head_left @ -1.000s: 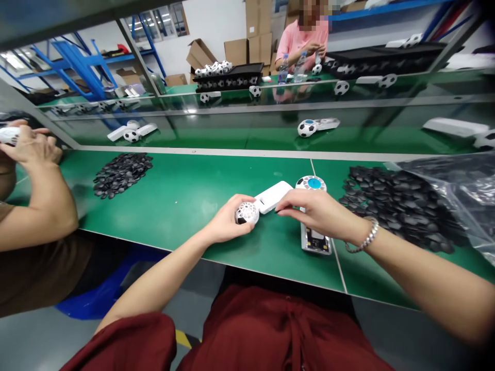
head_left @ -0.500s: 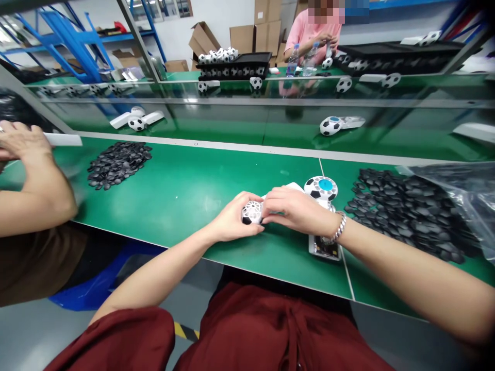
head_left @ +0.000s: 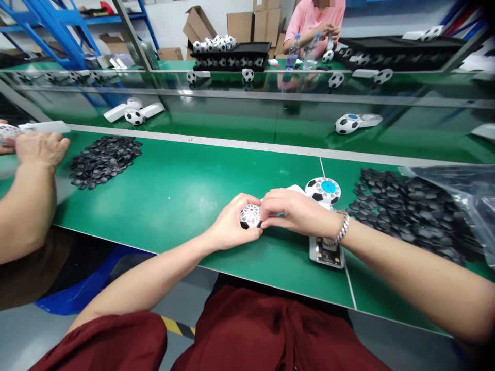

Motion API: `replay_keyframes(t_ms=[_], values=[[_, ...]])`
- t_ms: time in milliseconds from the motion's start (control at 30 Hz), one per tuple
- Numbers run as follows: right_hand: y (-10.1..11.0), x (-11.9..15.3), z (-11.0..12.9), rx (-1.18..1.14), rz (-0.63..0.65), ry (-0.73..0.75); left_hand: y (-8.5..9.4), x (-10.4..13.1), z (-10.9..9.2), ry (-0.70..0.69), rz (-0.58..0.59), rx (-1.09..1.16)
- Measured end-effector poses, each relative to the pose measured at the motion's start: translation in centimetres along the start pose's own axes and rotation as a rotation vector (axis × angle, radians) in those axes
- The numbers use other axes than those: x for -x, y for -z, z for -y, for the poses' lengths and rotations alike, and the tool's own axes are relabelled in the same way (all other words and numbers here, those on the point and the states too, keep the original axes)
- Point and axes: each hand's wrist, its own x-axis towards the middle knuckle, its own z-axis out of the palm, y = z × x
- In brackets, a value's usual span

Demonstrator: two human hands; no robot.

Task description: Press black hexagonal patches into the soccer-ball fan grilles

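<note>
Just in front of me, a small black-and-white soccer-ball-shaped piece (head_left: 250, 216) with a white grille on its face is held over the green table. My left hand (head_left: 232, 221) curls around its left side, thumb below and fingers above. The fingertips of my right hand (head_left: 284, 208) are closed against its right edge; whether a small part is between them is hidden. Part of a white handle shows behind the right hand. Right beside that hand lies another soccer-ball piece (head_left: 323, 191) with a blue disc. Under my right wrist is a clear-and-white handle part (head_left: 327, 256) showing dark insides.
Black panel pieces (head_left: 410, 216) are heaped at right beside a clear plastic bag (head_left: 460, 190); another black heap (head_left: 106, 161) lies at left. A co-worker's arm (head_left: 33, 190) reaches in from the left. Beyond the grey rail (head_left: 216, 144) lie more ball pieces (head_left: 134, 116).
My hands keep nearly the same hold on the ball piece. The co-worker's hand at left has moved, with a white piece by it. A ball piece beyond the rail has shifted right.
</note>
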Motion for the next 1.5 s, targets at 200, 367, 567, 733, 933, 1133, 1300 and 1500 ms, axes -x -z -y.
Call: replay_keyframes(t_ms=[200, 367, 567, 733, 933, 1133, 1300, 1500], values=[[0.2, -0.3, 0.1, -0.065, 0.013, -0.093, -0.1, 0.1, -0.1, -0.047, -0.018, -0.013], [-0.1, -0.9, 0.4, -0.01, 0.039, -0.161, -0.1, 0.1, -0.1, -0.07, -0.024, -0.033], [0.7, 2.0, 1.5, 0.059, -0.245, -0.041, 0.1, 0.1, -0.2, 0.015, -0.005, 0.01], [4.2, 7.9, -0.4, 0.18, -0.77, -0.314, 1.5, -2.1, -0.4, 0.185, -0.034, -0.024], [5.1, 12.0, -5.0, 0.274, -0.992, -0.565, 1.3, -12.5, 1.8, 0.052, -0.348, -0.194], [3.5, 11.7, -5.9, 0.357, -0.82, -0.385, -1.5, -21.4, 4.1, 0.077, -0.507, -0.267], [2.7, 12.1, -5.8, 0.448, -0.713, -0.391, -4.9, -17.8, 1.4, -0.213, -0.48, -0.393], [2.1, 11.9, -5.8, 0.515, -0.6, -0.379, -7.0, -12.7, -1.0, -0.307, -0.093, -0.321]])
